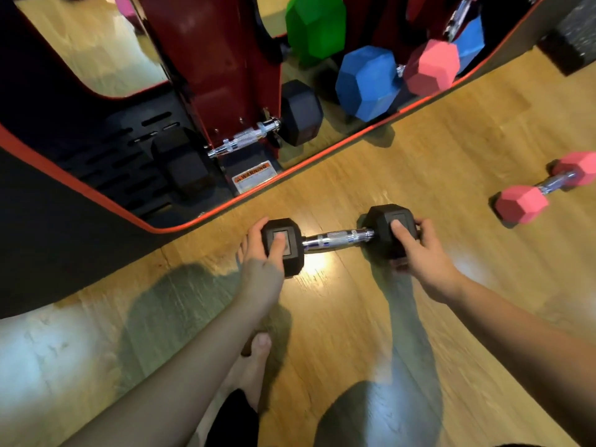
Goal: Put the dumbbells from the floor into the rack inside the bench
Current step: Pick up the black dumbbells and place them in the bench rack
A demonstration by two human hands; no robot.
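A black hex dumbbell (335,238) with a chrome handle is held low over the wooden floor in front of the bench. My left hand (261,262) grips its left head, thumb on the end face. My right hand (419,253) grips its right head the same way. Another black dumbbell (258,137) lies in the red rack (219,69) inside the black bench (48,188). Blue (367,82), green (314,27) and pink (432,67) dumbbells sit further in the rack. A pink dumbbell (541,188) lies on the floor at the right.
The bench's red-trimmed edge (290,175) runs diagonally just beyond the held dumbbell. A dark speckled block (571,37) stands at the top right. My bare foot (254,366) is on the floor below my left forearm. Wooden floor (451,130) stretches to the right.
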